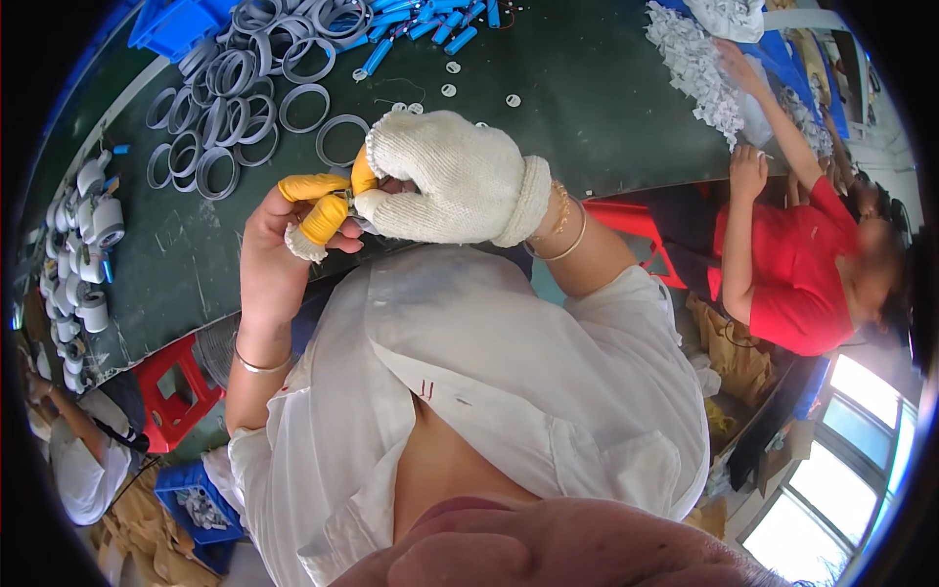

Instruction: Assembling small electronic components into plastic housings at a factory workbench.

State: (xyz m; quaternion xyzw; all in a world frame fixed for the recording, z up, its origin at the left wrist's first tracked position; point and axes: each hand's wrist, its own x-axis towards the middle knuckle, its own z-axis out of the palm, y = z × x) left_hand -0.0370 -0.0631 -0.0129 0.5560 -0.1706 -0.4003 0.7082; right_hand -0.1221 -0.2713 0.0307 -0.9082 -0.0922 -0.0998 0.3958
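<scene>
My left hand (276, 256) is bare, with yellow finger covers (323, 217) on some fingers. Its fingertips are pinched together at the table's near edge. My right hand (452, 181) wears a white knitted glove, and a yellow cover shows at a fingertip. Both hands meet, closed around a small piece, mostly hidden, that I cannot make out. Just beyond them, a grey ring (341, 118) lies on the dark green table (567, 137). Small white discs (449, 90) are scattered farther off.
Many grey rings (217, 174) are heaped at the far left, beside blue cylinders (460, 40) and a blue bin (181, 27). White round housings (101, 221) line the left edge. At right, a person in red (797, 279) reaches to a pile of white pieces (690, 73). Red stools (176, 391) flank me.
</scene>
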